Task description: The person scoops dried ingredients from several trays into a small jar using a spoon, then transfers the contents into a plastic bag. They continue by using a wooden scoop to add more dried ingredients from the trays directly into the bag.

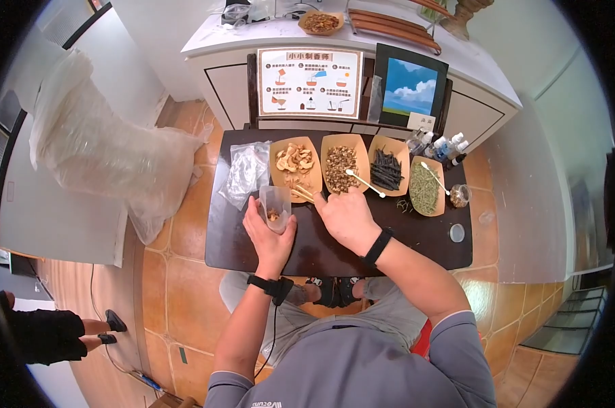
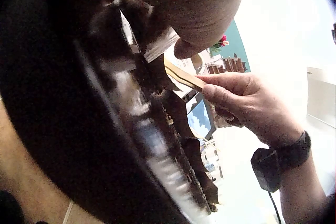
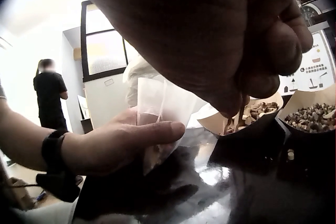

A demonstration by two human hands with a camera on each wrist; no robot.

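Note:
My left hand [image 1: 272, 239] holds a translucent pouch [image 1: 276, 201] upright, its top gaping, with a few brown bits low inside. In the right wrist view, the left thumb lies across the front of the pouch [image 3: 157, 98]. My right hand [image 1: 348, 219] pinches a pair of light wooden tongs [image 1: 302, 193]. Their tips reach over the near end of a paper tray [image 1: 313, 178] of pale dried slices [image 1: 295, 158]. The left wrist view shows the tongs [image 2: 184, 77] between the right thumb and fingers.
Further right stand paper trays of brown pieces [image 1: 341, 160], black sticks [image 1: 387, 170] and green dried herb [image 1: 425, 189], two with white spoons. Small bottles [image 1: 450, 145], a jar [image 1: 460, 196] and a round lid [image 1: 456, 233] sit at the right. A clear plastic bag [image 1: 246, 173] lies left.

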